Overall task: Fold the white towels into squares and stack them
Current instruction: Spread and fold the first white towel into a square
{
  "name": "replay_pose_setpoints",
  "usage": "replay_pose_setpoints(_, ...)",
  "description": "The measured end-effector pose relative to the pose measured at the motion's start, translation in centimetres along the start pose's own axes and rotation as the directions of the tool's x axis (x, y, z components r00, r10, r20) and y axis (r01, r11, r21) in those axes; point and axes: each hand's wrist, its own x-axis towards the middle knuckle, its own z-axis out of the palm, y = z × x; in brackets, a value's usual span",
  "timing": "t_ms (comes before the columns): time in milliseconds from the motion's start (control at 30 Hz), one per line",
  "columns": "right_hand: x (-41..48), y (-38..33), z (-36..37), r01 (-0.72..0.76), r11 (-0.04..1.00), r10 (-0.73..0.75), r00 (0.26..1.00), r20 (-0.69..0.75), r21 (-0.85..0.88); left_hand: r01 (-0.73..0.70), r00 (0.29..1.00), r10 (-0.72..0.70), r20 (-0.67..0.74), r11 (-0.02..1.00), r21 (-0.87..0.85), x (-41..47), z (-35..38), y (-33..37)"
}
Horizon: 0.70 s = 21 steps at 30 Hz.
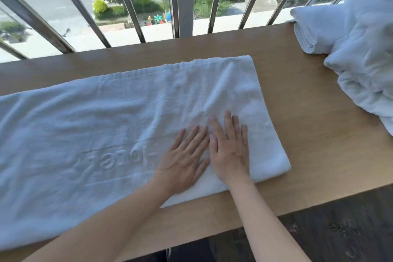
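Note:
A long white towel (110, 125) lies spread lengthwise on the wooden table (314, 134), folded once, with raised lettering near its front. Its left end runs out of view. My left hand (185, 159) and my right hand (229, 149) rest flat, side by side, palms down on the towel's right part, fingers apart, holding nothing. A folded white towel (312, 27) sits at the far right corner of the table.
A heap of unfolded white towels (365, 66) covers the table's right end, partly over the folded one. Metal window bars (180, 0) run along the far edge. The near table edge drops to a dark floor (340, 229).

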Motion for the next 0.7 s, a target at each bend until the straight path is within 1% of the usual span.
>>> replay_pose_setpoints(33, -0.8, 0.1, 0.4, 0.010, 0.999, -0.008, 0.999, 0.046, -0.046, 0.027, 1.000, -0.027, -0.011, 1.000, 0.014, -0.5, -0.3, -0.8)
replay_pose_setpoints(67, -1.4, 0.6, 0.5, -0.001, 0.996, 0.008, 0.998, 0.070, -0.094, 0.111, 0.994, -0.110, -0.026, 0.994, 0.020, -1.0, -0.7, -1.7)
replay_pose_setpoints(133, -1.9, 2.1, 0.1, -0.054, 0.987, 0.067, 0.994, 0.083, -0.153, 0.334, 0.942, -0.333, -0.049, 0.942, 0.020, -2.1, -1.5, -4.3)
replay_pose_setpoints(167, -2.0, 2.6, -0.2, -0.086, 0.982, 0.104, 0.990, 0.099, -0.171, 0.416, 0.909, -0.415, -0.043, 0.909, 0.030, -2.6, -1.7, -5.4)
replay_pose_setpoints(233, -2.0, 2.7, -0.7, -0.176, 0.965, 0.201, 0.973, 0.113, -0.196, 0.489, 0.872, -0.489, -0.014, 0.872, 0.030, -3.6, -1.8, -6.1)
replay_pose_setpoints(300, -1.6, 0.6, -0.8, -0.242, 0.957, 0.257, 0.964, 0.075, -0.162, 0.476, 0.879, -0.476, 0.014, 0.880, 0.006, -4.1, -1.6, -5.9)
replay_pose_setpoints(333, -1.3, -1.1, -0.8, -0.224, 0.968, 0.231, 0.971, 0.055, -0.110, 0.452, 0.892, -0.452, 0.032, 0.892, -0.008, -4.1, -1.5, -5.9)
replay_pose_setpoints(367, -1.1, -3.1, -0.6, -0.148, 0.987, 0.150, 0.988, 0.036, -0.055, 0.423, 0.905, -0.422, 0.043, 0.906, -0.011, -4.1, -1.4, -6.0)
replay_pose_setpoints(400, -0.9, -5.0, -0.3, -0.034, 0.999, 0.034, 0.999, 0.021, -0.011, 0.392, 0.919, -0.392, 0.046, 0.920, -0.002, -4.2, -1.4, -6.3)
replay_pose_setpoints(467, -0.2, -8.0, 0.7, 0.169, 0.985, -0.170, 0.985, 0.039, 0.027, 0.347, 0.937, -0.348, 0.042, 0.937, 0.022, -4.2, -1.5, -6.8)
replay_pose_setpoints(500, 0.2, -8.8, 1.2, 0.218, 0.976, -0.219, 0.973, 0.078, 0.016, 0.340, 0.940, -0.341, 0.026, 0.940, 0.025, -4.1, -1.5, -6.9)
replay_pose_setpoints(567, 1.4, -8.6, 1.9, 0.230, 0.973, -0.225, 0.964, 0.140, -0.021, 0.343, 0.939, -0.343, -0.009, 0.939, 0.026, -4.2, -1.4, -6.9)
replay_pose_setpoints(633, 3.0, -7.1, 1.9, 0.185, 0.981, -0.176, 0.974, 0.143, -0.055, 0.347, 0.938, -0.346, -0.030, 0.937, 0.028, -4.3, -1.2, -6.7)
replay_pose_setpoints(700, 5.3, -4.9, 1.3, 0.101, 0.991, -0.088, 0.987, 0.135, -0.090, 0.338, 0.941, -0.337, -0.038, 0.941, 0.011, -4.4, -1.1, -6.9)
